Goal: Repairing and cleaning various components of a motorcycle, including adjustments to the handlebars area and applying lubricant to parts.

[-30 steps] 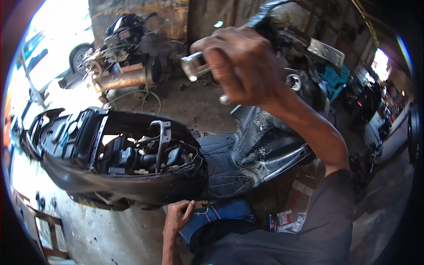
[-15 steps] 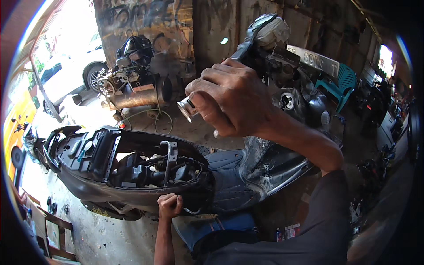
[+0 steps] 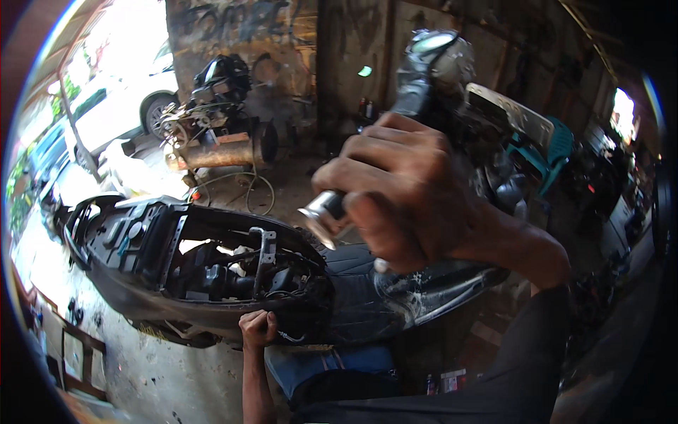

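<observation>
My right hand (image 3: 417, 191) is raised in front of me, its fingers wrapped round a shiny metal cylindrical piece (image 3: 326, 218) with a flared round end. The rest of that piece is hidden in the palm, and the hand is slightly blurred. Low against the near side of a black motor scooter (image 3: 141, 297) is my left hand (image 3: 258, 327), closed in a fist. What it holds, if anything, cannot be made out. Just right of the fist, a small silvery metal part (image 3: 291, 338) shows. The scooter's seat is off, exposing a metal bracket (image 3: 265, 261) and dark inner parts.
Beyond the scooter stands a rusty air compressor (image 3: 219, 153) on wheels. A teal plastic chair (image 3: 544, 159) is at the far right. Near my legs lie a blue padded item (image 3: 332, 367) and small boxes (image 3: 453, 380). A wooden frame (image 3: 85, 357) stands lower left.
My right hand, still gripping the metal piece, has moved right and down and looks larger. My left fist keeps its place beside the scooter, while the whole view has shifted slightly.
</observation>
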`<state>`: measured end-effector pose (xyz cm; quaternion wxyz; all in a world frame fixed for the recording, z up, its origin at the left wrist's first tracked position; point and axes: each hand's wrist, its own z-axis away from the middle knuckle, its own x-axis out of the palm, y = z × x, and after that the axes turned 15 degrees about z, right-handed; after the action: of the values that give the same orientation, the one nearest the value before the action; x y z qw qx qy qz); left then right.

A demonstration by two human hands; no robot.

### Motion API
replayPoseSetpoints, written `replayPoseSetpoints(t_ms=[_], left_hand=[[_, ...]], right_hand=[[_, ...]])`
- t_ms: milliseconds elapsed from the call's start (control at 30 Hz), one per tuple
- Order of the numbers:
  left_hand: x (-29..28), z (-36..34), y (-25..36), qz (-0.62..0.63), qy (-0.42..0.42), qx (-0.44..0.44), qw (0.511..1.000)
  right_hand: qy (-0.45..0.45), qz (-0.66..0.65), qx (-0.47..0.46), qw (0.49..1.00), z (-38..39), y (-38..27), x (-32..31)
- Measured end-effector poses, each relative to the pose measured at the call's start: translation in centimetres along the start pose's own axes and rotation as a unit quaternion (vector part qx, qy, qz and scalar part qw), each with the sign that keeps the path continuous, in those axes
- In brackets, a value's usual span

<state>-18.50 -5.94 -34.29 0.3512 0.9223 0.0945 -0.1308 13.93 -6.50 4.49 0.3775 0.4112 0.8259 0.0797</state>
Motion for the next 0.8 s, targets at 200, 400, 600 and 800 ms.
replayPoseSetpoints(t_ms=[200,400,600,800], left_hand=[[0.0,-0.3,-0.1,-0.017,-0.011,0.0,1.0],[0.5,-0.3,0.2,-0.012,-0.01,-0.011,1.0],[-0.1,-0.5,1.3,-0.028,-0.003,-0.022,0.999],[-1.1,-0.5,2.6,-0.004,-0.02,-0.092,0.996]], right_hand=[[-0.021,-0.037,0.054,0.998,0.5,0.2,-4.1],[-0.095,-0.134,0.102,0.981,1.7,1.6,-8.7],[-0.096,-0.11,0.094,0.985,1.8,2.5,-8.4],[-0.099,-0.159,0.133,0.973,1.5,2.9,-7.5]])
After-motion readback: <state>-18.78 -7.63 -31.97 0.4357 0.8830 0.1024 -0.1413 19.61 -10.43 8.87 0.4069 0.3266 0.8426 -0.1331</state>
